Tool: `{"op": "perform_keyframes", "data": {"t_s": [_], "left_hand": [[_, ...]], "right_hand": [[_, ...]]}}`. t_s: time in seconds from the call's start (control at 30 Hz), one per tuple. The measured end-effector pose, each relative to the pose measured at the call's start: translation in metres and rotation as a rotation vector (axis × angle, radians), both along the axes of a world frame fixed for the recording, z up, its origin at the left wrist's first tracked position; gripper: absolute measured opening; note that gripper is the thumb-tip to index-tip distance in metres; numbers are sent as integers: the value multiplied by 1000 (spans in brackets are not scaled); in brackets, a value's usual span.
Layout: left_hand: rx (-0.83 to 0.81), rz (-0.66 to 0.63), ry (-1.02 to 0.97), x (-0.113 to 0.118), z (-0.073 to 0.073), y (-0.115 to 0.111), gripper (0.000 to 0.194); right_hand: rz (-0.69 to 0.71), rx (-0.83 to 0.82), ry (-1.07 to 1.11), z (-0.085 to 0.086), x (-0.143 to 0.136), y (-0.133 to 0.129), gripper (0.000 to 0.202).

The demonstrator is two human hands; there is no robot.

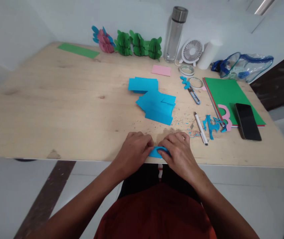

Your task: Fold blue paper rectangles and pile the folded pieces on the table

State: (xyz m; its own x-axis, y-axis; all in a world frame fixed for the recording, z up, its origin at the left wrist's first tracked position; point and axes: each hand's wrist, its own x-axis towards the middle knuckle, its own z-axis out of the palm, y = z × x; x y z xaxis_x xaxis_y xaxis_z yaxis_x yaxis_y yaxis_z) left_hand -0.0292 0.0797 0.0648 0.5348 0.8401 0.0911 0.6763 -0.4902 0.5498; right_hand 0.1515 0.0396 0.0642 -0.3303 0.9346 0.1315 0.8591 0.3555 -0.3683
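A small strip of blue paper (154, 153) lies at the table's front edge, between my two hands. My left hand (137, 147) has its fingers curled and pinches the strip's left end. Over the right part of the strip, my right hand (178, 147) is closed, with thumb and fingers pressing on the paper. The fingers partly hide the strip, so I cannot tell whether it is folded. Just beyond the hands, several blue paper pieces (154, 101) lie overlapping.
To the right are a white pen (201, 128), blue paper scraps (212, 126), snips (194, 95), a phone (247, 121) and green sheets (231, 96). Along the back stand green paper ornaments (139, 44), a glass bottle (174, 39) and a small fan (192, 52).
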Motion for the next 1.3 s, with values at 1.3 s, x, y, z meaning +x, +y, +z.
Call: {"op": "perform_keyframes", "data": {"t_s": [1.3], "left_hand": [[-500,248,-518,4,-2,-14,22]], "right_hand": [[-128,-163,374,-4,5,3,15]]}}
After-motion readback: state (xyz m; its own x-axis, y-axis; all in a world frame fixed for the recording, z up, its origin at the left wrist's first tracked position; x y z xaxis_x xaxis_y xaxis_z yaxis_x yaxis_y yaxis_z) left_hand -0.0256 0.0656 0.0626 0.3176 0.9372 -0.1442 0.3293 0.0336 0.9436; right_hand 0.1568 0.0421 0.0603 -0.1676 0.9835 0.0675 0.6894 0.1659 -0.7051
